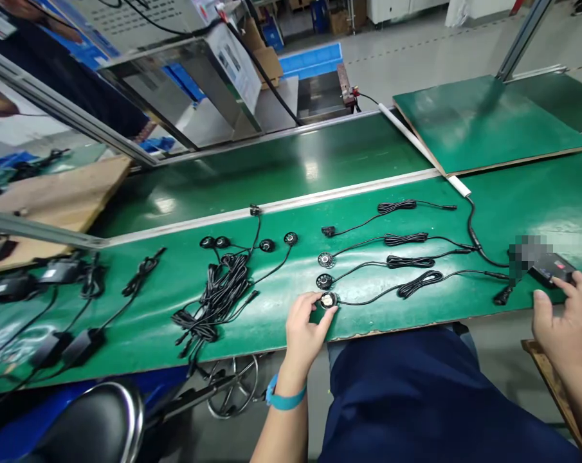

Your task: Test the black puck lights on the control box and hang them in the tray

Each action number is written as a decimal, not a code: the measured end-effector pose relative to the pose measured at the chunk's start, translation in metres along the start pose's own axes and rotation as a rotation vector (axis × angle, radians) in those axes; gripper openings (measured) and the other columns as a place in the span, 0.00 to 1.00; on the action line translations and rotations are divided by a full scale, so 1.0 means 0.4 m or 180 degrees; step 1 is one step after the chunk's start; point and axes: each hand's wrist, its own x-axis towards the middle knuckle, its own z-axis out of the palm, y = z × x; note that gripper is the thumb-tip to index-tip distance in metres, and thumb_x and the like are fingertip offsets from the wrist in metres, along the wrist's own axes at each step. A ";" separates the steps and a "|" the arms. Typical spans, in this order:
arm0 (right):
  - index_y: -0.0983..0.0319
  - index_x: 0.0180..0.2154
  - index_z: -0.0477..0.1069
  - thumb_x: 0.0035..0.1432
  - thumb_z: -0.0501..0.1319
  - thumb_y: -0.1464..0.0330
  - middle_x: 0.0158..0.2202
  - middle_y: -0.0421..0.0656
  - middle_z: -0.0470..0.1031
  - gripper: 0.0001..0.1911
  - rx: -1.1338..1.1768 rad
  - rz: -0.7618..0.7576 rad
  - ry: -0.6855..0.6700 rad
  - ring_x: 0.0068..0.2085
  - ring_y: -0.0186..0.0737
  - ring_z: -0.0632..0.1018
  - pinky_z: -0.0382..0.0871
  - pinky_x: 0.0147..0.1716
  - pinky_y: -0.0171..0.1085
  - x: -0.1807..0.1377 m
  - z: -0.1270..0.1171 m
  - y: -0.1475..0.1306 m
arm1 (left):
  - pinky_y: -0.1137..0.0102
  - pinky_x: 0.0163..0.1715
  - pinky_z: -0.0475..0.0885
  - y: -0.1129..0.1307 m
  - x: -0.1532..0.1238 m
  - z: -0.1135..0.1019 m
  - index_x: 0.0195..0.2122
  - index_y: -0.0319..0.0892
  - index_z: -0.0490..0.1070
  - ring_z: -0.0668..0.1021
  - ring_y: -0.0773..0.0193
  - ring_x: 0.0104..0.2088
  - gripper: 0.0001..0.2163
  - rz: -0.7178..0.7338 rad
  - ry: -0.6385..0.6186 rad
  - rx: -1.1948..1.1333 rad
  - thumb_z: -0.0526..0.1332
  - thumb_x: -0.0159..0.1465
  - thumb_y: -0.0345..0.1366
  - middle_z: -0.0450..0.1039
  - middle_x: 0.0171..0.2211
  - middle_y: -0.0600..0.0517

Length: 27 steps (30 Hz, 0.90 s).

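Note:
My left hand (304, 326) rests at the near edge of the green bench, thumb and fingers pinched around a small round puck light (328, 299) whose black cable (418, 283) runs off to the right. My right hand (566, 316) is at the far right, fingers curled on a small black box (550, 266) with a red mark. Two more round pucks (325, 260) lie just beyond the held one, each with a coiled black lead. A fourth lead (395, 207) ends in a small black plug.
A tangled bunch of black cables with several pucks (220, 289) lies left of my left hand. Black power adapters (63, 270) sit at the far left. A green conveyor belt (271, 173) runs behind the bench, with a green board (478, 122) at the right and a stool (98, 421) below.

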 end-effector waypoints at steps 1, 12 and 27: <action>0.61 0.61 0.70 0.67 0.58 0.53 0.69 0.52 0.62 0.27 0.0008 0.0041 -0.0009 0.64 0.70 0.68 0.61 0.61 0.65 -0.001 0.004 0.002 | 0.65 0.39 0.74 0.001 0.001 0.000 0.48 0.44 0.72 0.74 0.62 0.35 0.12 0.0005 -0.0004 0.0015 0.68 0.65 0.39 0.74 0.42 0.48; 0.63 0.56 0.70 0.66 0.55 0.54 0.67 0.58 0.63 0.25 -0.0127 0.0227 -0.0138 0.65 0.59 0.68 0.60 0.62 0.58 0.002 -0.004 -0.037 | 0.65 0.37 0.73 -0.007 0.004 0.002 0.47 0.42 0.73 0.73 0.62 0.32 0.14 0.0203 0.0125 0.0218 0.69 0.64 0.40 0.75 0.39 0.48; 0.63 0.55 0.68 0.64 0.52 0.49 0.66 0.61 0.62 0.29 -0.0421 0.0191 -0.0281 0.65 0.60 0.67 0.58 0.59 0.51 0.004 0.013 0.029 | 0.64 0.40 0.73 0.001 -0.007 0.000 0.48 0.43 0.71 0.74 0.61 0.35 0.12 0.0016 -0.0013 0.0111 0.66 0.66 0.40 0.74 0.41 0.47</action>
